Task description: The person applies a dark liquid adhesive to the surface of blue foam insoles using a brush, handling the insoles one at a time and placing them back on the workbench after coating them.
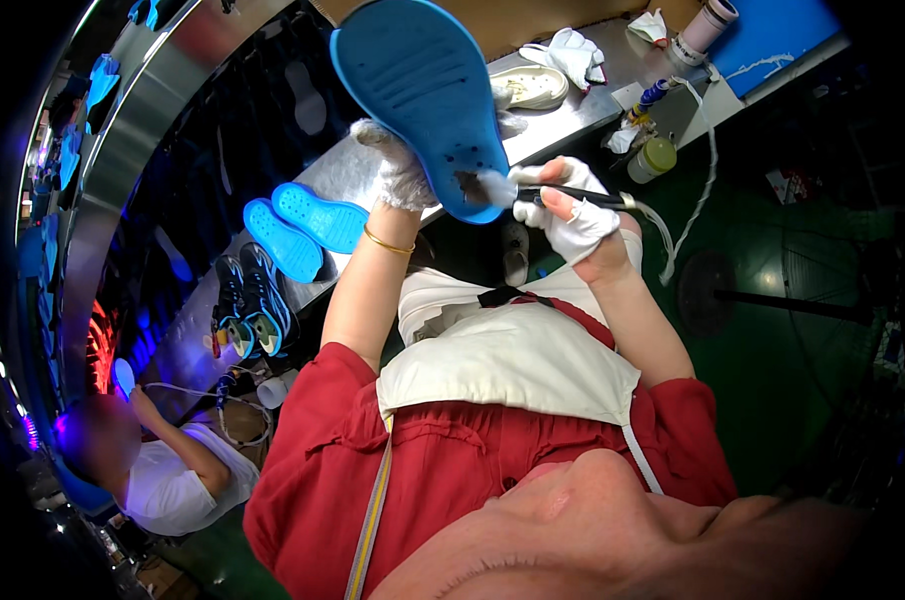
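Observation:
My left hand, in a white glove, is closed on the edge of a large blue shoe sole, raised at the front edge of the metal bench. The sole has ridges across its wider part and a dark wet patch with small dark spots near its narrower end. My right hand, in a white glove with bare fingertips, grips a brush with a dark handle. Its pale bristles touch the sole beside the dark patch. From the handle's rear end hangs a whitish tube.
Two more blue soles lie on the metal bench, nearer than them a pair of dark sneakers. A cream shoe and white gloves lie beyond. A yellowish jar stands right. A co-worker sits left beside a curved metal machine.

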{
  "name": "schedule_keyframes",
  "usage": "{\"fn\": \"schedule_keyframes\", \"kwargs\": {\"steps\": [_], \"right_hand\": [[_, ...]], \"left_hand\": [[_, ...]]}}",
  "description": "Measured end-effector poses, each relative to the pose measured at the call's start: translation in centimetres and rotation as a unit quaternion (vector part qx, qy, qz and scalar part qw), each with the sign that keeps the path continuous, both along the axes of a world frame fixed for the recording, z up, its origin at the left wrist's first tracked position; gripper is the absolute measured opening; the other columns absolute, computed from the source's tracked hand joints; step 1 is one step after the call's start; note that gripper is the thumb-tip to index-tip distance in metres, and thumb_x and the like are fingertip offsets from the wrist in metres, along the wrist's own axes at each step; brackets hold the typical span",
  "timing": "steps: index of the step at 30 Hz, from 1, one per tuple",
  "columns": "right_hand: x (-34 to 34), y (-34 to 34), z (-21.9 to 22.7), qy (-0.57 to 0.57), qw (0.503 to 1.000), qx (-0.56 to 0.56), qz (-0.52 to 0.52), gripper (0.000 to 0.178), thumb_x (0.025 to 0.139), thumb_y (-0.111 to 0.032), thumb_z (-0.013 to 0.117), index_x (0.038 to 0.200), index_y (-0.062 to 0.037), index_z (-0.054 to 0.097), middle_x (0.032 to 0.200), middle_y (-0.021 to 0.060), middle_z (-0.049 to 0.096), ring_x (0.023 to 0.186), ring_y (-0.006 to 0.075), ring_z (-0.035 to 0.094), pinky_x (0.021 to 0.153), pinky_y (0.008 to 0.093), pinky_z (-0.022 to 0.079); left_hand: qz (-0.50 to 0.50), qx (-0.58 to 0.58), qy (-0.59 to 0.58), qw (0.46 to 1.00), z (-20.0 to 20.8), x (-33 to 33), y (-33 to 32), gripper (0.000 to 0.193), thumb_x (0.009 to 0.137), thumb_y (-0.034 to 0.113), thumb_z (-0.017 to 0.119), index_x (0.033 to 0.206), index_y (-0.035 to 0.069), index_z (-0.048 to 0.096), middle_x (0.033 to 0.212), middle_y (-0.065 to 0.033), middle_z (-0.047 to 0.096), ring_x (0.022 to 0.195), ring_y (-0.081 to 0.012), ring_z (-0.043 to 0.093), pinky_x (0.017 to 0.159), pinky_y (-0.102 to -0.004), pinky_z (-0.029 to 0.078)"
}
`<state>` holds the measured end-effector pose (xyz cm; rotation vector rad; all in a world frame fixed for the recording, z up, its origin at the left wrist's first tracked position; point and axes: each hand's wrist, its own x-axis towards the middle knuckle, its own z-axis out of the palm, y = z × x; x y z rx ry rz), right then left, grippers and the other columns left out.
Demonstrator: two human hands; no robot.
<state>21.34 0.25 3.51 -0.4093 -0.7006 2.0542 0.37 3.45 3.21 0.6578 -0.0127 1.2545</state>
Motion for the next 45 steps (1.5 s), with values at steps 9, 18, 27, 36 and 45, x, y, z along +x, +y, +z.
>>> {"fn": "schedule_keyframes", "kwargs": {"steps": [9, 18, 27, 36, 45], "right_hand": [[0.2, 1.8, -0.7, -0.382, 0.861, 0.335, 0.021, 0.018, 0.069, 0.006, 0.073, 0.079, -0.0026, 0.061, 0.092, 0.0094, 0.067, 0.083, 0.0137, 0.063, 0.075, 0.0267, 0.051], [0.5, 3.1, -0.9, -0.392, 0.798, 0.458, -0.018, 0.017, 0.072, 0.003, 0.072, 0.077, -0.0019, 0.057, 0.090, 0.0062, 0.064, 0.078, 0.0119, 0.059, 0.071, 0.0265, 0.049], [1.2, 3.8, -0.9, -0.378, 0.857, 0.351, 0.023, 0.018, 0.071, 0.011, 0.067, 0.079, -0.0023, 0.058, 0.090, 0.0056, 0.061, 0.078, 0.0120, 0.058, 0.072, 0.0252, 0.048], [1.2, 4.4, 0.7, -0.301, 0.924, 0.226, 0.064, 0.008, 0.080, 0.001, 0.065, 0.086, 0.0001, 0.059, 0.086, 0.0095, 0.064, 0.075, 0.0129, 0.064, 0.069, 0.0242, 0.051], [2.3, 4.9, 0.4, -0.055, 0.977, -0.025, 0.206, 0.011, 0.087, -0.006, 0.060, 0.095, -0.0007, 0.055, 0.092, 0.0100, 0.062, 0.079, 0.0187, 0.064, 0.072, 0.0272, 0.054]], "left_hand": [[0.019, 0.045, 0.298, 0.953, 0.3, -0.4, 1.4, 0.104, 0.062, 0.071, 0.065, 0.135, 0.000, 0.041, 0.118, -0.0211, 0.058, 0.102, -0.0296, 0.062, 0.085, -0.0392, 0.055], [0.080, -0.084, 0.565, 0.817, 0.0, 0.4, 4.3, 0.072, 0.088, 0.061, 0.050, 0.133, 0.005, 0.046, 0.114, -0.0125, 0.060, 0.089, -0.0158, 0.062, 0.077, -0.0258, 0.053], [0.110, -0.022, 0.572, 0.812, -1.2, 0.6, 5.2, 0.068, 0.090, 0.060, 0.046, 0.130, 0.006, 0.050, 0.110, -0.0137, 0.062, 0.092, -0.0164, 0.063, 0.078, -0.0273, 0.053], [0.087, -0.080, 0.465, 0.877, -2.9, 0.9, 5.4, 0.080, 0.084, 0.069, 0.042, 0.130, 0.004, 0.049, 0.113, -0.0187, 0.062, 0.094, -0.0242, 0.065, 0.083, -0.0330, 0.055], [0.034, -0.149, 0.393, 0.907, -0.6, 0.5, 3.7, 0.086, 0.081, 0.073, 0.042, 0.129, 0.003, 0.050, 0.111, -0.0181, 0.063, 0.091, -0.0249, 0.066, 0.079, -0.0339, 0.056]]}}
